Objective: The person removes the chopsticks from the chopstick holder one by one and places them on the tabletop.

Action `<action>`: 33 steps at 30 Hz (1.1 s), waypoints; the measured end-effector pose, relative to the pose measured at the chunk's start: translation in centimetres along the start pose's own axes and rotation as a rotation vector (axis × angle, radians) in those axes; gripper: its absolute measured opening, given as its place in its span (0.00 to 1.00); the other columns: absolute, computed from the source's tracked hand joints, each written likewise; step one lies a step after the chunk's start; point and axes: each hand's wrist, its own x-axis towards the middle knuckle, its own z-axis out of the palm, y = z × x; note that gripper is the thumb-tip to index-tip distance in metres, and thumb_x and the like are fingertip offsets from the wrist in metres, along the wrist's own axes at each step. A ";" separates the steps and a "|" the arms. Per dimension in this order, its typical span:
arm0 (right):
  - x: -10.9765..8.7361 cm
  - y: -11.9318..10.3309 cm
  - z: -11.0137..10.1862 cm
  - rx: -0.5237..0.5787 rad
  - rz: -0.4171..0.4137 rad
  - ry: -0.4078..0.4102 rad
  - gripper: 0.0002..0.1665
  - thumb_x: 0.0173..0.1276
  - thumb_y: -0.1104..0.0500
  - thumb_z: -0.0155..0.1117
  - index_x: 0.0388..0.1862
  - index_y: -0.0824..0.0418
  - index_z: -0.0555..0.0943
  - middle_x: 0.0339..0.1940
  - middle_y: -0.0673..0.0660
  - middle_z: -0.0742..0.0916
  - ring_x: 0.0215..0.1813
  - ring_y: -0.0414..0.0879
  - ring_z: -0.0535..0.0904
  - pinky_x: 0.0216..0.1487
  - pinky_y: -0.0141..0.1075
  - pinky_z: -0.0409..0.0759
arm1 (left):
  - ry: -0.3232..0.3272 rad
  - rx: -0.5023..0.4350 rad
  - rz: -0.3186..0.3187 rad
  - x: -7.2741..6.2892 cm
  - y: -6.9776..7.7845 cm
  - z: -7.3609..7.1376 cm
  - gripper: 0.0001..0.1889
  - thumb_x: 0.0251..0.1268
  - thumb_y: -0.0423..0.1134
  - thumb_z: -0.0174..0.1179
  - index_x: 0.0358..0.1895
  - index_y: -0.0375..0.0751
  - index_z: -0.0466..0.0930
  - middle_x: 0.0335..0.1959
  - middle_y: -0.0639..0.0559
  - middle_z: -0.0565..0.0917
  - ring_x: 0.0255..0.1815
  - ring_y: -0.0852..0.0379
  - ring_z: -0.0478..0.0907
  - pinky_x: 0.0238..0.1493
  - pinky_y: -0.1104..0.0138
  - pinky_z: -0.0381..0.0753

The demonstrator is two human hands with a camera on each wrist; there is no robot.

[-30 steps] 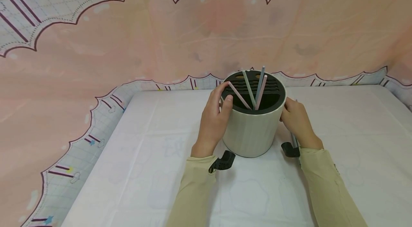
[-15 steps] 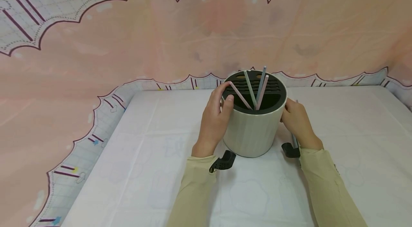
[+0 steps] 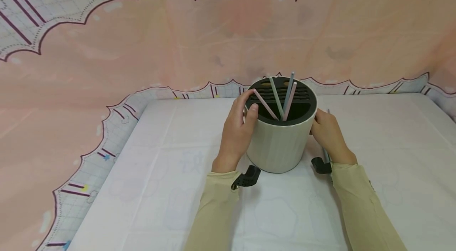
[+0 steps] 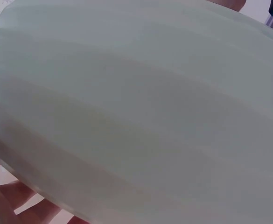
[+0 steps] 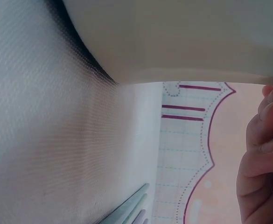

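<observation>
A cream, ribbed, round utensil holder (image 3: 278, 148) with a black slotted top (image 3: 274, 94) stands upright on the white-covered table. Several thin pastel sticks, pink, green and blue (image 3: 289, 92), lean in its open front compartment. The left hand (image 3: 236, 132) grips the holder's left side at the rim, thumb in front and fingers behind. On the opposite side, the right hand (image 3: 329, 132) holds with curled fingers against the wall. In the left wrist view the holder's wall (image 4: 141, 112) fills most of the frame. The right wrist view shows the curled fingers (image 5: 267, 158) beside the holder.
More pastel sticks (image 5: 131, 210) lie on the table to the right of the holder, mostly hidden by the right hand and arm in the head view. A peach-coloured patterned cloth (image 3: 213, 37) rises behind the white tabletop (image 3: 171, 187).
</observation>
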 end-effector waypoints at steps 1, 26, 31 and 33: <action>0.0 0.0 0.0 -0.002 -0.001 -0.004 0.16 0.69 0.58 0.42 0.26 0.62 0.73 0.17 0.56 0.78 0.23 0.48 0.71 0.24 0.38 0.67 | 0.000 0.000 0.000 0.0 0.0 0.0 0.26 0.65 0.61 0.35 0.65 0.63 0.57 0.62 0.67 0.61 0.45 0.61 0.66 0.43 0.63 0.69; 1.2 2.0 -1.0 -0.058 0.032 -0.069 0.20 0.70 0.46 0.40 0.32 0.59 0.74 0.21 0.56 0.78 0.26 0.48 0.71 0.27 0.38 0.66 | 0.013 0.013 0.013 0.6 -0.3 0.4 0.25 0.65 0.61 0.35 0.64 0.62 0.58 0.62 0.67 0.61 0.42 0.61 0.66 0.40 0.63 0.70; 1.0 1.8 -1.5 -0.051 0.049 -0.069 0.20 0.70 0.47 0.39 0.35 0.59 0.74 0.23 0.56 0.78 0.27 0.49 0.71 0.27 0.39 0.67 | 0.014 0.004 0.013 0.5 -0.3 0.4 0.25 0.65 0.61 0.35 0.64 0.63 0.58 0.62 0.66 0.61 0.44 0.61 0.66 0.42 0.62 0.70; 0.9 1.4 -1.7 -0.040 0.038 -0.041 0.21 0.70 0.47 0.39 0.37 0.58 0.75 0.23 0.56 0.78 0.27 0.48 0.71 0.27 0.39 0.66 | 0.014 0.001 0.013 0.4 -0.4 0.4 0.25 0.65 0.61 0.35 0.64 0.63 0.58 0.62 0.66 0.61 0.44 0.61 0.66 0.42 0.62 0.70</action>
